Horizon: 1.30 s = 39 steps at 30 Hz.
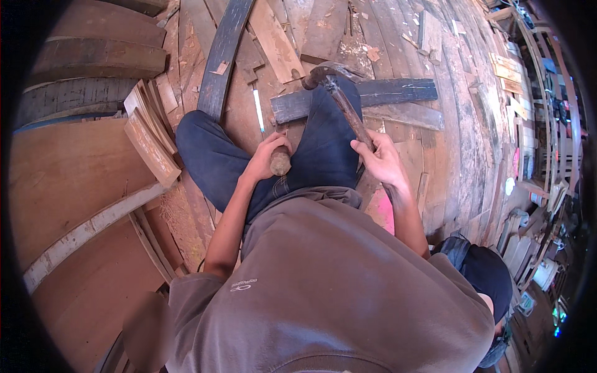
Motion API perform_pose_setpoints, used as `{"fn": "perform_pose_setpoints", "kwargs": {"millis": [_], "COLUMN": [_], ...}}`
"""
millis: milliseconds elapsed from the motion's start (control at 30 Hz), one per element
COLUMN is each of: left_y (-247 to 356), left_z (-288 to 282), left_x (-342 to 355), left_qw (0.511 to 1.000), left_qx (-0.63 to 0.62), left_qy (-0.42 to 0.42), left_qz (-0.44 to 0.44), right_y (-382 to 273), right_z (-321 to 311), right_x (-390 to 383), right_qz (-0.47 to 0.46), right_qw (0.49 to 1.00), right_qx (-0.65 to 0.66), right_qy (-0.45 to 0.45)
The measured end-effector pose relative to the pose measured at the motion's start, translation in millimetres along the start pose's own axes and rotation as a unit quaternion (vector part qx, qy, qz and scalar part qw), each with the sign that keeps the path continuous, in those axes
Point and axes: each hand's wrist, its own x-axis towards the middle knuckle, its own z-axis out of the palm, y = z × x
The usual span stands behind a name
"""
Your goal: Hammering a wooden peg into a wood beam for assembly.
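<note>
My left hand (pixel 267 155) is closed around the thick, round wooden handle of a chisel (pixel 280 163), its butt end facing me. A bright narrow strip shows just beyond the fingers; I cannot tell whether it is the blade or a gap in the floor. In my right hand (pixel 382 159) is a hammer (pixel 346 104), gripped partway along its brown handle. Its dark metal head is above my right knee, pointing away from me. I sit with both legs bent, and a dark-painted board (pixel 398 91) lies across the floor by that knee.
Another long dark board (pixel 222 62) runs away past my left knee. Stacked planks (pixel 149 130) and a large wooden panel (pixel 74 168) stand at left. Offcuts and shavings litter the plank floor (pixel 460 143). A person in a dark cap (pixel 488 273) is close on my right.
</note>
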Motion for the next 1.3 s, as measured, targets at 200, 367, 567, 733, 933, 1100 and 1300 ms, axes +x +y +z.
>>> {"fn": "perform_pose_setpoints", "kwargs": {"millis": [200, 367, 567, 733, 933, 1100, 1300], "left_y": [-20, -48, -61, -74, -83, -79, -77], "left_z": [-3, -30, -50, -57, -60, -60, -61], "left_x": [4, 30, 70, 92, 104, 105, 110], "left_qw": [0.977, 0.959, 0.917, 0.925, 0.929, 0.921, 0.941], "left_qx": [-0.139, -0.186, -0.279, -0.257, -0.252, -0.28, -0.231], "left_qy": [0.157, 0.207, 0.281, 0.274, 0.259, 0.263, 0.235], "left_qz": [-0.051, -0.052, -0.037, -0.053, -0.073, -0.059, -0.08], "right_y": [0, -1, -1, -5, -4, -7, -5], "right_z": [0, 3, 2, 4, 4, 4, 5], "right_x": [2, 3, 2, 1, 0, 0, -1], "right_qz": [-0.005, -0.004, 0.003, -0.003, 0.001, -0.001, -0.005], "right_qw": [1.0, 1.0, 1.0, 1.0, 1.0, 1.0, 1.0], "right_qx": [-0.004, 0.021, 0.009, 0.011, -0.007, -0.017, 0.0], "right_qy": [0.003, -0.003, -0.01, -0.01, -0.01, -0.01, -0.011]}}
